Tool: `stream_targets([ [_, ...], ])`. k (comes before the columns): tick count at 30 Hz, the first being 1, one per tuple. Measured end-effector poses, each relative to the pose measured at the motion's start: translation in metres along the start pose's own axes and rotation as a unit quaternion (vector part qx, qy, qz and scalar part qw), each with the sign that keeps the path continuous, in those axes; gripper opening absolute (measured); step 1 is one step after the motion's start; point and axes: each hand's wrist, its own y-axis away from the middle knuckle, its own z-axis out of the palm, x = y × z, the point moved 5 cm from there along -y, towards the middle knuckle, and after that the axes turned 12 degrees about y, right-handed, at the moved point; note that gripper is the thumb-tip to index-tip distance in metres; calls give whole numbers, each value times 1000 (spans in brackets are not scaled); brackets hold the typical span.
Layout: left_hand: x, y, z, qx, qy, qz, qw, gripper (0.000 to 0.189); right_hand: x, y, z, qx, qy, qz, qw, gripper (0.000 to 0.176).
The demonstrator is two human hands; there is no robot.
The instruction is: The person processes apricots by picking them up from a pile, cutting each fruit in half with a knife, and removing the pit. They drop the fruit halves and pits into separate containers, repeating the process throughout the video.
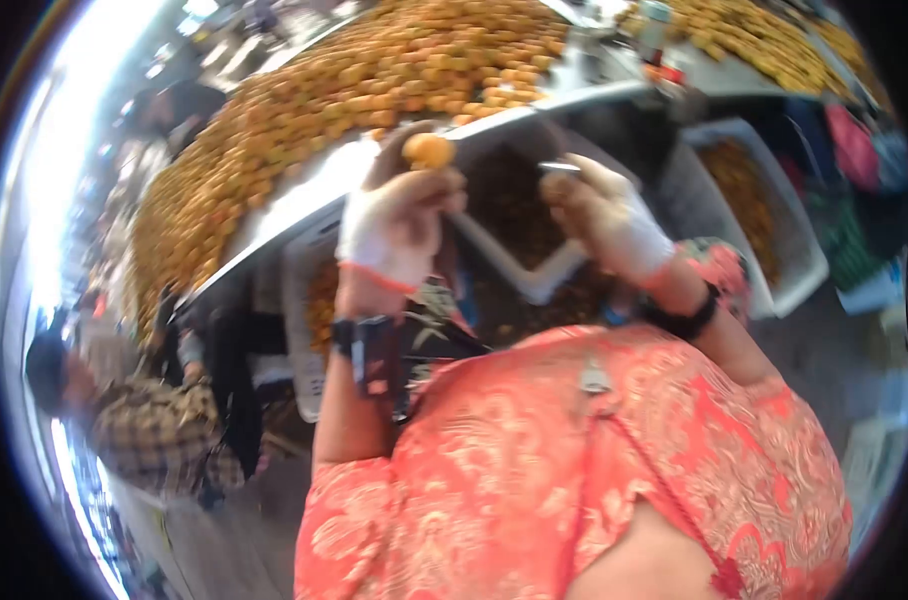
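Note:
My left hand (404, 215), in a white fingerless glove with an orange cuff, is raised and closed around a small round orange fruit (429, 151), which shows above the fingers. To its right, my right hand (609, 215) wears a matching glove. Its fingers are closed on a thin shiny metal tool (561, 167); motion blur and the fingers hide the tool's exact kind. The two hands are apart, both near the table's front edge. Beyond them a large heap of similar orange fruit (374, 75) covers the table.
Below my hands are a pale-rimmed bin (544, 280) with dark contents and a white crate (309, 370) at left. Another white crate (789, 225) with orange-brown pieces stands at right. A bottle (655, 30) is on the table. At left, a person in a checked garment (164, 430) is close by.

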Motion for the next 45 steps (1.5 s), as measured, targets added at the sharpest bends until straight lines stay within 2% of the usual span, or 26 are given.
stream_targets([
  [1, 0, 5, 7, -13, -14, -3, 1000, 41, -11, 8, 8, 10, 0, -61, 998, 24],
  [2, -2, 9, 14, -26, -31, -3, 999, 42, -22, 15, 9, 5, 100, -71, 992, 22],
  [3, -4, 14, 24, -36, -42, 0, 998, 42, -34, 20, 14, 11, 139, -154, 978, 24],
  [4, -5, 20, 36, -44, -56, 8, 997, 42, -35, 22, 15, 31, 217, -156, 963, 27],
  [10, -6, 42, 63, -61, -104, 27, 992, 43, -65, 50, 34, 28, 298, -121, 946, 33],
  [12, -6, 43, 60, -44, -128, 18, 991, 42, -67, 54, 34, 8, 286, -112, 952, 31],
  [13, -6, 45, 63, -30, -130, 31, 991, 38, -68, 54, 34, 23, 336, -125, 933, 35],
  [16, -6, 49, 72, 2, -128, 62, 990, 32, -67, 56, 37, -6, 278, -92, 956, 37],
  [19, -10, 49, 68, 46, -111, 58, 991, 29, -66, 54, 36, 6, 308, -110, 945, 39],
  [23, -13, 44, 68, 39, -108, 60, 992, 29, -59, 48, 33, 13, 319, -107, 942, 40],
  [25, -16, 42, 71, 37, -144, 59, 987, 26, -61, 48, 30, 32, 365, -105, 925, 40],
  [32, -30, 41, 81, 71, -139, 38, 987, 19, -51, 45, 30, 77, 353, -97, 927, 35],
  [34, -33, 37, 78, 66, -157, 74, 983, 19, -49, 44, 31, 132, 433, -152, 879, 33],
  [37, -39, 32, 77, 90, -85, 79, 989, 21, -46, 42, 30, 140, 436, -143, 878, 34],
  [41, -43, 16, 65, 15, -155, 101, 983, 23, -47, 42, 28, 165, 447, -127, 870, 35],
  [43, -47, 18, 76, 5, -67, 80, 994, 25, -44, 41, 27, 154, 477, -90, 861, 36],
  [45, -53, 17, 76, 8, -45, 91, 995, 26, -39, 38, 26, 144, 489, -82, 856, 36],
])
